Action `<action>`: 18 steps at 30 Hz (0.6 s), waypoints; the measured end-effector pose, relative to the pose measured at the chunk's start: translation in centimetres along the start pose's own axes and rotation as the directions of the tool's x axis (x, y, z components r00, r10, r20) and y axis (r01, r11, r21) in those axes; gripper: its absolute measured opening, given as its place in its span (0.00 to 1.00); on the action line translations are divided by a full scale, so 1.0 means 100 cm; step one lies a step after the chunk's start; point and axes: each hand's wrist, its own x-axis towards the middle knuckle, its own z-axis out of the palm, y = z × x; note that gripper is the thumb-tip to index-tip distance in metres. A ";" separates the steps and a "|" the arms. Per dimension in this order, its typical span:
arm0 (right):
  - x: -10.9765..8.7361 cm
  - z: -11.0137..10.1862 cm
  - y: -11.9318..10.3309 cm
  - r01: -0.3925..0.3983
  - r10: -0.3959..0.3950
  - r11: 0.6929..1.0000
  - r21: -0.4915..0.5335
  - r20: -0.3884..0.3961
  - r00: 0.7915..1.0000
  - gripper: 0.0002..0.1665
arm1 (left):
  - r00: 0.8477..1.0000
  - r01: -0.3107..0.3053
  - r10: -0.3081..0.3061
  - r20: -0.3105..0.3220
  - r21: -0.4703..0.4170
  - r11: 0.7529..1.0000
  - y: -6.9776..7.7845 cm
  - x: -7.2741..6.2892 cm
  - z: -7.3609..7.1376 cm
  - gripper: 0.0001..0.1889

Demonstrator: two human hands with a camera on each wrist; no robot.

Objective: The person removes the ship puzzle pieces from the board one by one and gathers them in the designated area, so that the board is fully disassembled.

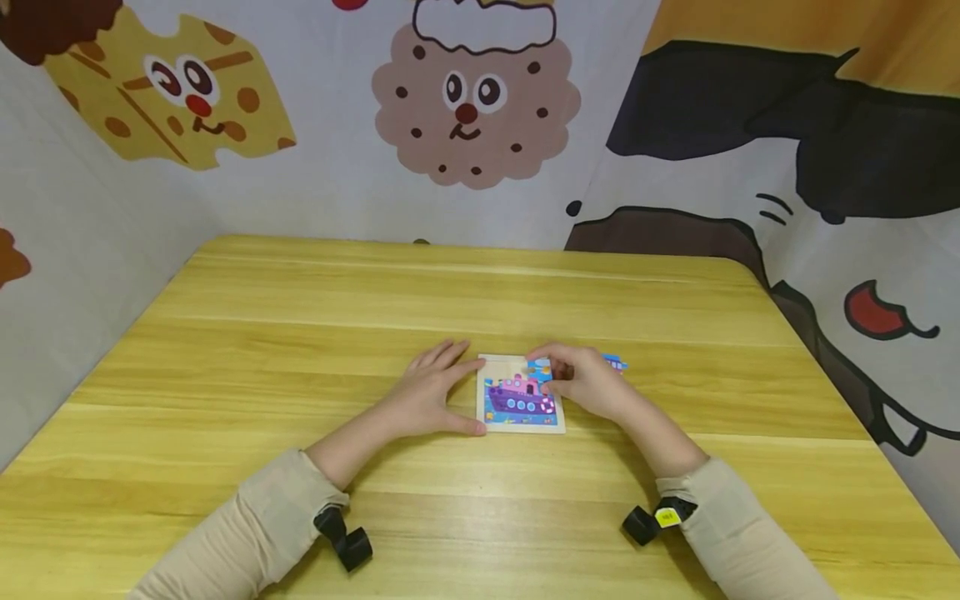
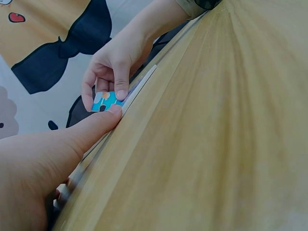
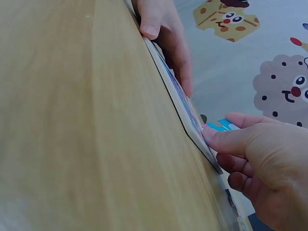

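A jigsaw puzzle board (image 1: 525, 428) with a pale frame lies on the table, showing a pink and purple ship (image 1: 510, 400) on blue water. Bare backing shows at its upper left. My right hand (image 1: 588, 385) pinches a blue puzzle piece (image 2: 107, 99) between thumb and fingers at the board's upper right; the piece stands tilted up in the left wrist view. My left hand (image 1: 431, 393) lies along the left side, fingers spread, with the thumb at the lower left corner and the index fingertip at the upper left corner.
Another blue piece (image 1: 615, 362) lies on the wooden table (image 1: 480, 517) just beyond the right hand, partly hidden by it. A cartoon-printed cloth (image 1: 322, 192) hangs behind the table. Black straps with cameras (image 1: 348, 546) sit on both wrists.
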 end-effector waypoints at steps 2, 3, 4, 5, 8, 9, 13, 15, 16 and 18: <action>0.000 0.000 0.001 0.004 -0.004 1.000 0.002 -0.011 1.000 0.24 | 1.000 0.002 -0.002 0.001 0.002 1.000 0.000 0.000 0.000 0.54; 0.000 0.001 0.001 0.006 -0.006 1.000 0.004 -0.015 1.000 0.24 | 1.000 0.002 -0.002 0.002 0.004 1.000 0.000 0.000 0.000 0.54; 0.001 0.001 0.001 0.007 -0.007 1.000 0.005 -0.020 1.000 0.24 | 1.000 0.003 -0.003 0.003 0.004 1.000 0.000 0.000 0.000 0.54; 0.001 0.001 0.001 0.008 -0.008 1.000 0.007 -0.023 1.000 0.24 | 1.000 0.003 -0.003 0.002 0.005 1.000 0.000 0.000 0.000 0.54; 0.001 0.000 0.001 0.006 -0.006 1.000 0.012 -0.035 0.999 0.24 | 1.000 0.004 -0.004 0.002 0.006 1.000 0.000 0.000 -0.001 0.54; 0.001 0.000 0.001 0.006 -0.005 1.000 0.016 -0.041 0.999 0.24 | 1.000 0.004 -0.004 0.002 0.006 1.000 0.000 0.000 -0.001 0.54; 0.000 -0.001 0.001 -0.005 0.008 0.999 0.047 -0.072 0.997 0.23 | 1.000 0.002 -0.002 0.003 0.006 1.000 0.000 0.000 -0.001 0.54; -0.001 -0.002 0.000 -0.007 0.013 0.998 0.068 -0.091 0.996 0.23 | 1.000 0.002 -0.002 0.004 0.006 1.000 0.000 0.000 -0.001 0.54; -0.002 -0.002 0.000 -0.007 0.014 0.997 0.076 -0.098 0.995 0.23 | 1.000 0.001 -0.001 0.005 0.007 1.000 0.000 0.000 -0.001 0.54; -0.004 -0.004 -0.001 0.003 0.007 0.996 0.090 -0.109 0.994 0.22 | 1.000 0.001 -0.001 0.006 0.008 1.000 0.000 0.000 -0.001 0.54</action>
